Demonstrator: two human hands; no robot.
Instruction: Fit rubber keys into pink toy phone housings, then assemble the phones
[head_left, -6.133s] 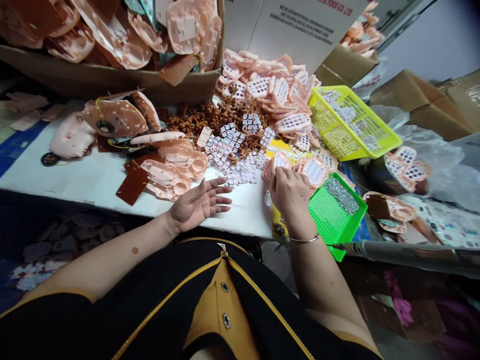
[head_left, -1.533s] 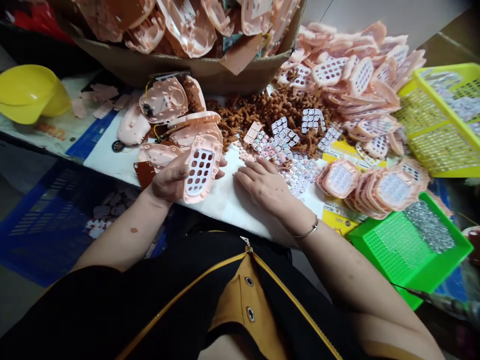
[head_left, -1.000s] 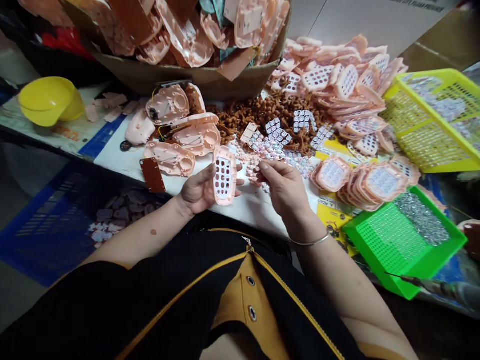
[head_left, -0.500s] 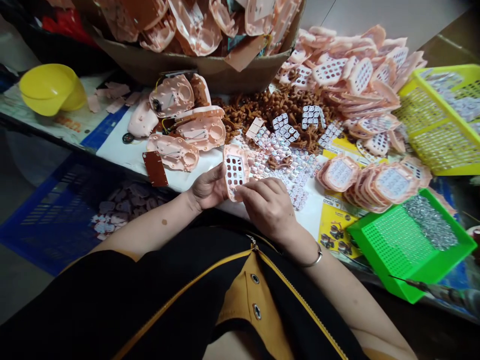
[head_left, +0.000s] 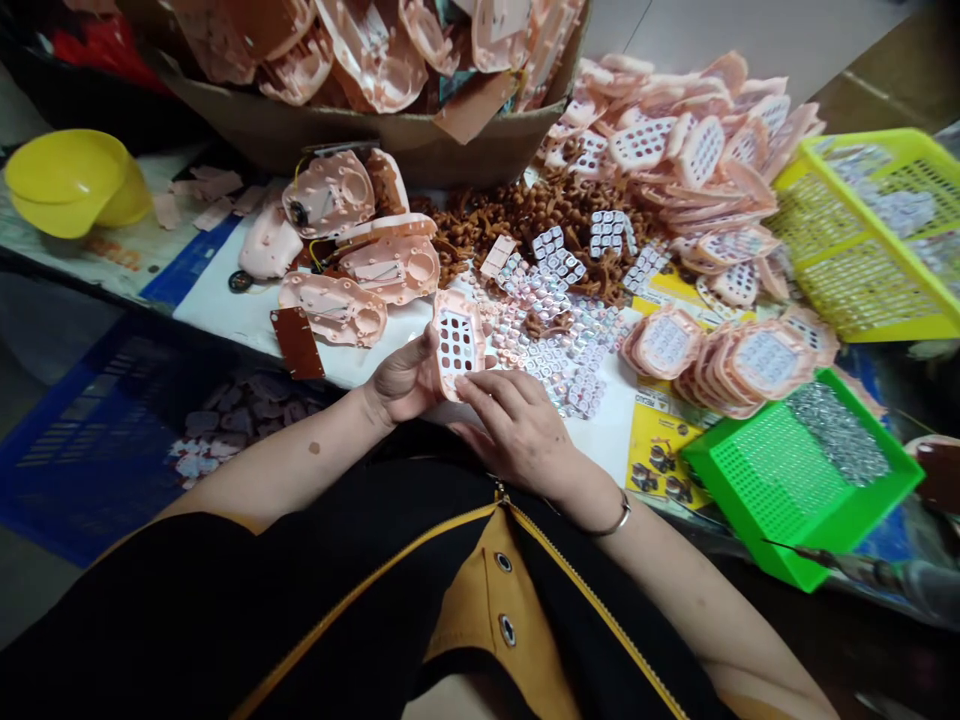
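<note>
Left hand (head_left: 401,385) grips a pink, hole-filled panel (head_left: 457,348) over the near edge of the table (head_left: 611,430); the right hand (head_left: 521,430) touches its lower end, any piece pinched there too small to tell. Just beyond spread small button pieces (head_left: 559,350).

The bench (head_left: 615,435) has a heap of buttons (head_left: 577,365) in the middle, toy shells (head_left: 386,270) on the left and stacks of panels (head_left: 765,362) on the right. In front, one panel (head_left: 456,344) sits in the left hand (head_left: 403,385). A box (head_left: 405,150) is behind the shells, and, farther right, a tray (head_left: 731,455) of metal bits (head_left: 840,430) is before a basket (head_left: 862,275).
</note>
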